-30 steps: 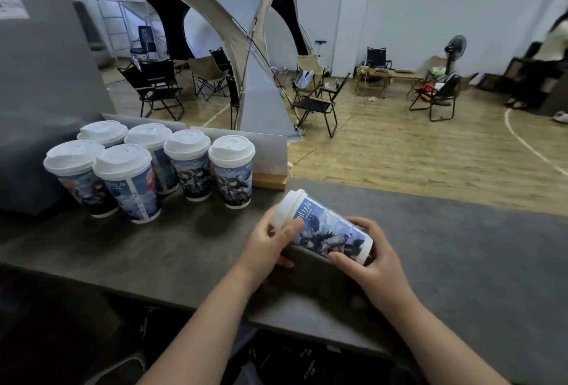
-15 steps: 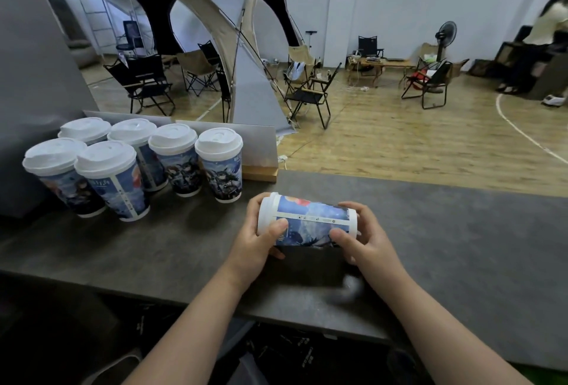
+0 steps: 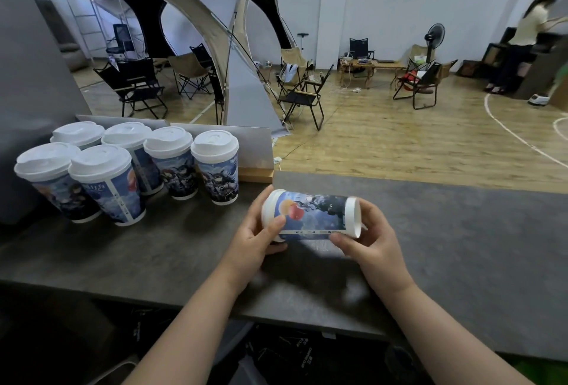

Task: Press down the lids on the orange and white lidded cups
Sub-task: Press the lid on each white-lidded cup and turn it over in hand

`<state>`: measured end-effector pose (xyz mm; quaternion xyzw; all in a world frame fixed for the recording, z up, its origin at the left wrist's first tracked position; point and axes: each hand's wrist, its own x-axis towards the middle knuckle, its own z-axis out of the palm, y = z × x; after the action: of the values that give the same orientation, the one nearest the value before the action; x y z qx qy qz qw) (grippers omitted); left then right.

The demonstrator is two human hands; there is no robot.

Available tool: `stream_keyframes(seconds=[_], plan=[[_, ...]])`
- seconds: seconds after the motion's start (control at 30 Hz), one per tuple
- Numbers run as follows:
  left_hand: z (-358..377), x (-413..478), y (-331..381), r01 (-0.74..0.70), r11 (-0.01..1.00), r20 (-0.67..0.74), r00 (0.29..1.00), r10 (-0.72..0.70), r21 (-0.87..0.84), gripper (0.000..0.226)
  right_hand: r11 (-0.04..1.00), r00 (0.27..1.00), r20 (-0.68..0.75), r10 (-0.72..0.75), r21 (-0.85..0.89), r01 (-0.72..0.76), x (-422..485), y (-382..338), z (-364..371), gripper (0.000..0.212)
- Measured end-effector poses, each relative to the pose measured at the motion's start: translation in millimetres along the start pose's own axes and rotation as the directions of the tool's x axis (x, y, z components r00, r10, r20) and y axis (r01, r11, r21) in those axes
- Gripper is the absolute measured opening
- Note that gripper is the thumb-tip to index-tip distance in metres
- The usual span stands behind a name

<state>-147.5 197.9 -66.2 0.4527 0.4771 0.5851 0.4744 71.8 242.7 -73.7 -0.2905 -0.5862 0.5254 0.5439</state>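
Head-cam notes, since that's the only view I get. The cup (image 3: 313, 215) lies on its side between both hands. It looks lifted just off the surface (image 3: 461, 231), though I can't swear to that. It's a bit right of the six upright cups (image 3: 215, 166), which are bunched at the left in front of a grey divider panel (image 3: 252, 145). The lid (image 3: 272, 209) points left.

The left hand (image 3: 255, 237) has its grip wrapped round the lid end, with the thumb across the rim where lid meets cup and the other fingers curled behind. The right hand (image 3: 372, 240) has its grip closed round the base end, thumb underneath. Both are on this one cup and hold nothing else.

Here's how I'd do the step well, just my take:
- **Push along the cup's length.** I'd brace the base with the right hand and drive the lid on with the left.
- **Don't squeeze the paper wall.** I reckon it buckles easily.
- **Walk the thumb round the rim.** One hard press in a single spot probably leaves the far side unseated.
- **Mind the contents.** I can't tell if there's anything inside, so sideways feels risky. I'd stand it upright for the final press.
- **Check the other six.** Their lids look on, but I can't judge the seating from here.
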Motion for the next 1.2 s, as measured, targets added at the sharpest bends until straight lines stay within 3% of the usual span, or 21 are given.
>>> stream_keyframes(seconds=[0.17,0.27,0.37,0.43,0.57,0.87,0.9,1.07,1.1,1.2], plan=[[3.3,4.2,-5.0,0.011,0.994,0.026,1.0,-0.014,0.105,0.049,0.995,0.995,0.015,-0.094,-0.043,0.095,-1.0,8.7,0.4,0.055],[4.7,5.4,-6.4,0.004,0.976,0.062,0.998,-0.018,0.219,0.035,0.969,0.99,0.04,-0.135,-0.205,0.14,-4.0,12.3,3.4,0.055],[7.3,4.7,-8.1,-0.018,0.941,0.078,0.997,-0.008,0.337,0.03,0.862,0.959,0.045,-0.279,-0.429,0.271,-3.0,12.2,3.9,0.056],[9.6,3.0,-6.6,-0.056,0.935,0.081,0.996,0.029,0.349,0.027,0.825,0.941,0.068,-0.331,-0.463,0.323,-1.6,11.7,4.4,0.055],[8.1,4.6,-7.3,-0.086,0.96,0.082,0.994,0.066,0.265,0.035,0.865,0.958,0.063,-0.28,-0.415,0.28,-0.3,17.4,2.8,0.05],[7.2,6.0,-10.6,-0.093,0.977,0.123,0.99,0.07,0.193,0.023,0.927,0.982,0.064,-0.176,-0.324,0.188,-2.2,14.5,6.0,0.048],[6.9,5.1,-8.7,-0.09,0.979,0.133,0.989,0.066,0.183,0.025,0.931,0.985,0.064,-0.162,-0.32,0.174,-2.7,13.1,6.7,0.048],[5.3,1.5,-4.5,-0.114,0.984,0.172,0.981,0.09,0.135,0.086,0.948,0.981,0.114,-0.156,-0.26,0.181,-8.6,4.5,7.8,0.048],[5.4,1.2,-4.6,-0.105,0.986,0.168,0.982,0.082,0.133,0.09,0.947,0.979,0.136,-0.149,-0.266,0.181,-9.4,2.8,8.4,0.049],[4.0,-1.0,-5.9,-0.111,0.99,0.16,0.982,0.096,0.089,0.069,0.919,0.978,0.182,-0.101,-0.36,0.162,-9.7,0.5,9.7,0.055]])
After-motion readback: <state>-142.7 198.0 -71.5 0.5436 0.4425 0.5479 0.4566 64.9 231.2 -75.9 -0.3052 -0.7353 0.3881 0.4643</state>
